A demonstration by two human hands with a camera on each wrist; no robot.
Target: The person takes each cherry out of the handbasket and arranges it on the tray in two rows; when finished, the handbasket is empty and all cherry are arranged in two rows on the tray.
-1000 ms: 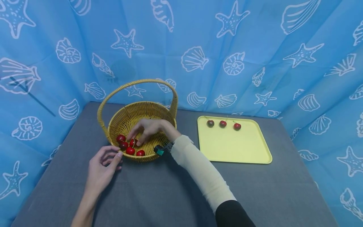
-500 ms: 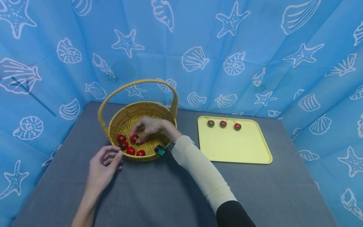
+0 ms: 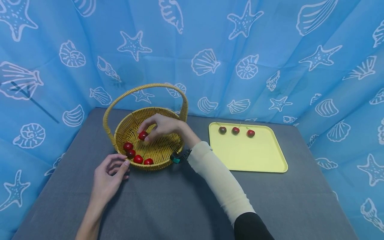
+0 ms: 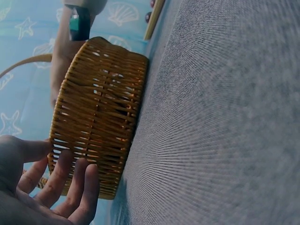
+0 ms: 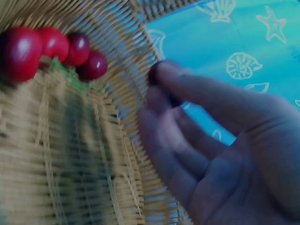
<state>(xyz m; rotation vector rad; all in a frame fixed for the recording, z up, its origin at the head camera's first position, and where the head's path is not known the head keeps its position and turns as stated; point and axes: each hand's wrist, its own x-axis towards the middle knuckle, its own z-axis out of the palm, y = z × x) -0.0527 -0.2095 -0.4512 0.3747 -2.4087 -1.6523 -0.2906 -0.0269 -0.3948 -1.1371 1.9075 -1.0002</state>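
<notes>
The right hand (image 3: 160, 126) has its grip on a dark red cherry (image 3: 143, 135), pinched between thumb and fingertips inside the wicker basket (image 3: 132, 121), probably because so small and smooth a fruit offers only its round sides to hold; it seems raised clear of the woven floor. The left hand (image 3: 108, 176) pinches the basket's near-left rim, other fingers lying along the outer wall, likely to steady the light wicker. Four loose cherries (image 3: 138, 159) are bunched along that same side, where the wall would stop them rolling. On the tabletop (image 3: 168, 206) to the basket's right, a yellow tray (image 3: 249, 153) carries three spaced cherries (image 3: 235, 130) along its far edge; the even gaps look deliberate. The right hand and forearm cover part of the basket. The right wrist view is blurred, and thumb and fingers mask most of the held fruit, so its stem cannot be made out. The left wrist view cuts the tray to a sliver and hides the basket's contents.
</notes>
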